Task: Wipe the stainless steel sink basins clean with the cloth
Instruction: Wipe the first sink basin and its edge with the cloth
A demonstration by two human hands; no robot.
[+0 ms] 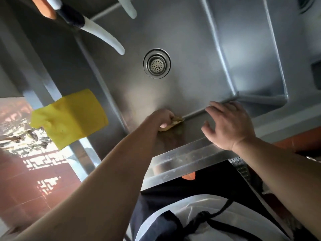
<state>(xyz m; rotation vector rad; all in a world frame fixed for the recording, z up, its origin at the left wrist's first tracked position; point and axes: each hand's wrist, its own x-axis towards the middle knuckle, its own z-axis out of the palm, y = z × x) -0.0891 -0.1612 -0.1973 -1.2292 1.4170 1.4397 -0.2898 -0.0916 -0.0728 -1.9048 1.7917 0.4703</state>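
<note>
- Left hand point(164, 117) bunched on small tan cloth point(175, 123), at basin point(182, 40) near corner; right hand point(229, 126) spread, resting on front rim point(187, 153).
- Risk: wad too small, skips corner seam.
- Yellow cloth point(69, 117) draped on left edge could slide off.

Two basins, two cloths, two hands of mine.

I count two sink basins: the near basin point(173, 87) with one round drain point(156, 63) in its floor, and a second basin point(250, 54) beyond the dividing wall. Two cloths: one bright yellow cloth point(69, 117) draped over the side rim, one small brownish cloth point(173, 123) bunched under my left hand point(162, 118). My right hand point(229, 124) makes two. Two pale spouts: one spout point(104, 37) long, another spout point(129, 7) shorter.
</note>
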